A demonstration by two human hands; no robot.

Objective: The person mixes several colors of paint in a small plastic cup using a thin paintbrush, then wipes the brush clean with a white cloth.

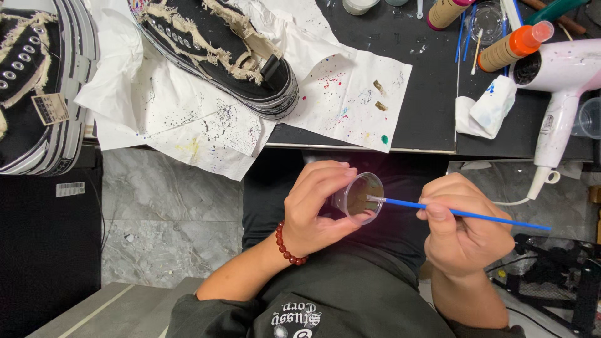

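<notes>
My left hand (313, 209) grips a small clear plastic cup (358, 198) with brownish paint inside, tilted toward me. A red bead bracelet sits on that wrist. My right hand (463, 231) pinches a thin blue paintbrush (463, 214), and its tip rests inside the cup's mouth. Both hands hover over my lap, below the edge of the black table (426, 94). A black frayed canvas shoe (219, 50) lies on paint-spattered white paper (188, 119) on the table above.
A second black shoe (37, 87) lies at the far left. At the right sit a white hair dryer (560, 87), an orange-capped bottle (513, 47), a crumpled white tissue (488, 109) and more cups. Grey marble floor shows below the table edge.
</notes>
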